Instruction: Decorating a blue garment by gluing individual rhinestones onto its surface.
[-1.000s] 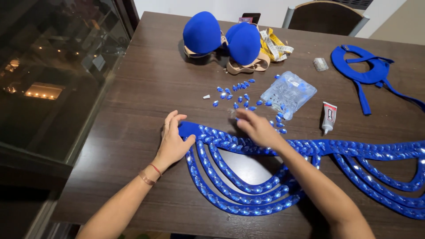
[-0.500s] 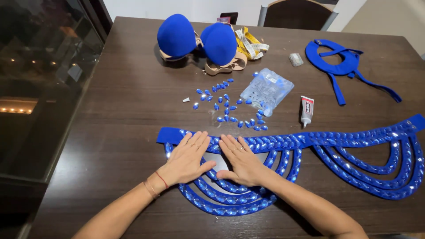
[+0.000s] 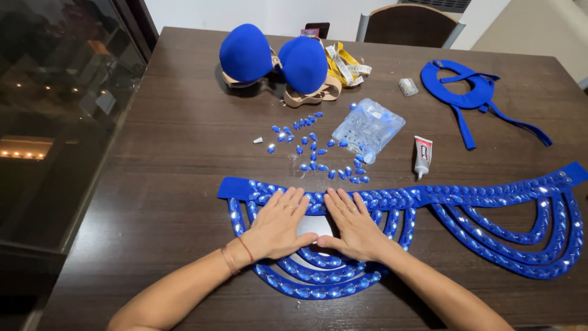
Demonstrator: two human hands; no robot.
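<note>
**Asker:** Two hands are in view; what are they doing?

**Describer:** Both lie flat, palms down, on a blue beaded band [image 3: 392,199] stretched across the dark wooden bench [image 3: 159,159]. The left hand [image 3: 278,224] has its fingers spread and rests on the band's left looped section. The right hand [image 3: 352,225] lies just beside it, fingers also spread, thumbs nearly meeting. Neither hand grips anything.

**Asker:** What lies around the band?

**Describer:** Going left to right, beyond the band: a pair of blue padded cups [image 3: 275,58] at the far side, with a yellow tape measure [image 3: 346,64] touching them. Nearer the band, loose blue gems [image 3: 315,153] are scattered just above the hands. Right of those sits a clear plastic bag [image 3: 367,125], then a small glue tube [image 3: 422,156] close to the band's top edge. Farthest right lies a blue fabric collar piece [image 3: 468,92] with straps.
</note>
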